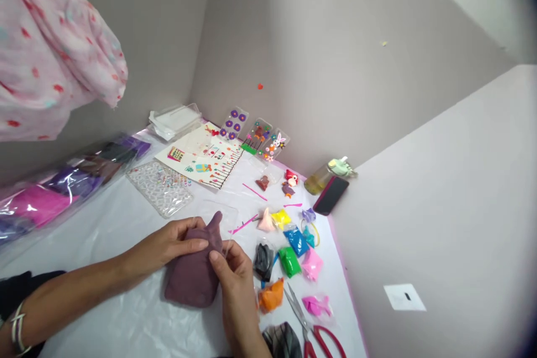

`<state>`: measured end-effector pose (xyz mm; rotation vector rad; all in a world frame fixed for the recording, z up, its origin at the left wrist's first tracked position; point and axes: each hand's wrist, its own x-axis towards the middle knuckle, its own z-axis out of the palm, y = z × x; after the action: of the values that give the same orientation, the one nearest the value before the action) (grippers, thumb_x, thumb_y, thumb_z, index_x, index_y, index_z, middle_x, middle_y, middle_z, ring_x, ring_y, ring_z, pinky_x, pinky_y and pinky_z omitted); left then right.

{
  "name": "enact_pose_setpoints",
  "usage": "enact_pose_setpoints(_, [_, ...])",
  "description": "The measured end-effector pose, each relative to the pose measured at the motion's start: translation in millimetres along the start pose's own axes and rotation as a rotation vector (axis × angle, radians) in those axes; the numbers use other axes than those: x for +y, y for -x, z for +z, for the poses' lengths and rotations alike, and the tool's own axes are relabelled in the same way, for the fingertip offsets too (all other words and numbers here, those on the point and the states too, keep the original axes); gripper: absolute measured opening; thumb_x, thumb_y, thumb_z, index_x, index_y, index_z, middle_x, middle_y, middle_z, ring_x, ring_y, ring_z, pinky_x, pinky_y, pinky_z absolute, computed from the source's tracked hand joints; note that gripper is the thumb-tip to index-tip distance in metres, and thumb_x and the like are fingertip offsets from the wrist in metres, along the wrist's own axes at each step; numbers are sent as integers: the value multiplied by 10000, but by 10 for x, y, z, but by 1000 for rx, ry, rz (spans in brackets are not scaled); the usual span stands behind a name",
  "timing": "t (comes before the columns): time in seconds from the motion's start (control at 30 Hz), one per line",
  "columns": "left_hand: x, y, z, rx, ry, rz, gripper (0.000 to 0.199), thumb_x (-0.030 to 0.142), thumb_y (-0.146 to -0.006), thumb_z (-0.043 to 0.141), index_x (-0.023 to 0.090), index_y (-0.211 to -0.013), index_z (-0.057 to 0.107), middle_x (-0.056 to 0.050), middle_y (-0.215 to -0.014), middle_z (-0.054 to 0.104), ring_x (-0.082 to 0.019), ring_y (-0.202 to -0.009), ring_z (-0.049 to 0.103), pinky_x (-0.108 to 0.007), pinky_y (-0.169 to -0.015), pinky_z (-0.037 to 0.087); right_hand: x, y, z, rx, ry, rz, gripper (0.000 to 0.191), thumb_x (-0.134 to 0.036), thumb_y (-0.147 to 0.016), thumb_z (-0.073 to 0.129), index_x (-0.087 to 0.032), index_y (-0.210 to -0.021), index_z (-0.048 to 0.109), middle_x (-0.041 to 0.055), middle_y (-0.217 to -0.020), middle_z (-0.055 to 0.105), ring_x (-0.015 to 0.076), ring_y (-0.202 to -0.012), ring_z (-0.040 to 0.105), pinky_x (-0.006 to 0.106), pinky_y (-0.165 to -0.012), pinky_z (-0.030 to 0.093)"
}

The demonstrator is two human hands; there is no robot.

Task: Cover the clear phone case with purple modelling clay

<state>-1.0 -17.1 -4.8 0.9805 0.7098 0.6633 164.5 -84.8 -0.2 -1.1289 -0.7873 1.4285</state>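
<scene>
Between my two hands is a large mauve lump of soft modelling clay [191, 279], with a broad body and a narrow twisted tip at the top. From the left, my left hand [180, 241] grips its upper side, thumb lying across the neck. My right hand [235, 268] pinches the opposite side just below the tip, its fingers partly hidden behind the clay. Whether a thin wrapper covers the lump I cannot tell. Just behind the hands lies a clear plastic sheet [222, 210].
Small clay packets, among them green [289, 261], orange [272, 295] and black [263, 260], lie to the right. Red-handled scissors [308, 324] rest nearby. Further back are a decorated paper [197, 156], a bead tray [159, 187], a phone [331, 196] and a jar [318, 180].
</scene>
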Motion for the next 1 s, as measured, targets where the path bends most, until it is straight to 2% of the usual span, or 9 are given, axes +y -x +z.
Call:
enact_pose_setpoints(0.2, [-94, -44, 22, -3, -52, 92, 417, 517, -695, 856, 185, -910, 722, -23, -845, 735, -240, -807, 652, -287, -729, 470, 133, -94, -90, 25, 128, -78, 387, -512, -713, 839, -160, -735, 678, -9, -655, 591, 138, -626, 462, 255, -618, 352])
enact_pose_setpoints(0.33, [-159, -59, -10, 89, -125, 136, 404, 555, -670, 839, 216, -865, 741, -32, -815, 743, -304, -834, 670, -343, -744, 513, 260, -186, -62, -8, 179, -162, 514, -677, -679, 786, -184, -682, 640, -11, -620, 544, 144, -591, 432, 273, -594, 360])
enact_pose_setpoints(0.43, [-205, -73, -34, 112, -182, 133, 392, 608, -631, 825, 255, -789, 759, -26, -804, 737, -354, -903, 664, -398, -809, 538, 330, -233, -50, 129, 220, -247, 543, -729, -613, 789, -220, -625, 602, -11, -564, 506, 176, -581, 445, 301, -563, 402])
enact_pose_setpoints(0.53, [-212, -96, -46, 88, -192, 77, 433, 663, -599, 815, 283, -805, 784, -29, -842, 742, -373, -943, 658, -426, -857, 545, 363, -259, -80, 217, 216, -257, 558, -744, -572, 803, -231, -609, 587, -14, -549, 475, 181, -576, 429, 308, -548, 405])
enact_pose_setpoints(0.67, [-152, -110, -71, 33, -162, 10, 482, 663, -583, 833, 261, -846, 791, -47, -884, 754, -383, -991, 655, -420, -871, 542, 323, -237, -93, 128, 206, -196, 563, -746, -631, 770, -216, -635, 582, -26, -574, 467, 153, -570, 399, 272, -522, 355])
enact_pose_setpoints(0.77, [-100, -93, -85, 56, -134, 29, 420, 594, -620, 853, 237, -826, 774, -41, -838, 749, -343, -919, 667, -376, -815, 536, 210, -172, -33, 24, 176, -136, 546, -694, -629, 805, -203, -677, 571, -40, -618, 477, 126, -580, 378, 248, -539, 320])
enact_pose_setpoints(0.87, [-48, -47, -56, 72, -91, 45, 380, 519, -662, 866, 217, -872, 771, -38, -868, 764, -305, -901, 673, -340, -802, 520, 53, -92, 33, 14, 210, -92, 517, -608, -656, 819, -190, -631, 516, -54, -603, 434, 104, -580, 324, 235, -544, 257])
enact_pose_setpoints(1.0, [26, 6, 51, -28, -15, 16, 383, 469, -671, 895, 197, -906, 763, -43, -875, 789, -269, -854, 694, -322, -783, 511, -85, -21, 41, -13, 238, -101, 459, -535, -700, 800, -187, -625, 511, -62, -588, 412, 99, -578, 311, 234, -539, 225])
